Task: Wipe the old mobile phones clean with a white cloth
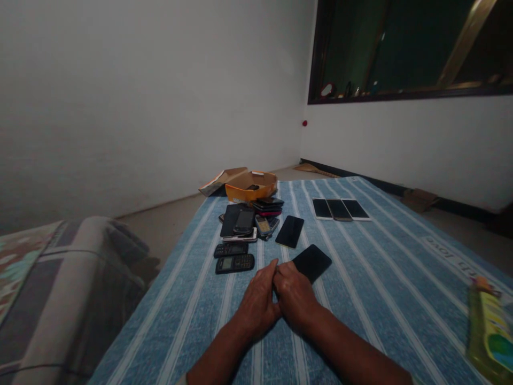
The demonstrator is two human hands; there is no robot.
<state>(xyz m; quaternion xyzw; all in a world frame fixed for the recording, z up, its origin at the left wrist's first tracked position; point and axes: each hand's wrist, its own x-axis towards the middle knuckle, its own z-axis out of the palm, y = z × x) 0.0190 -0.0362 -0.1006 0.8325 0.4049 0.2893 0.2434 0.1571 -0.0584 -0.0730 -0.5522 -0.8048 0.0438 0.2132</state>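
My left hand (258, 297) and my right hand (295, 293) meet over the striped cloth, fingertips pressed together. Both have curled fingers; whatever lies between them is hidden or too small to name. Just beyond my right hand a black smartphone (313, 263) lies at an angle, partly covered by its knuckles; I cannot tell whether the hand touches it. Another dark smartphone (289, 231) rests farther off. To the left of my hands are two keypad phones, the nearer one (235, 263) below the other (231, 249).
Behind them is a pile of phones (244, 221) beside an open orange box (252, 187). Three smartphones (340, 209) lie side by side at the far right. A yellow-green bottle (489, 331) is at the right edge. Blue striped cloth (192, 321) covers the surface.
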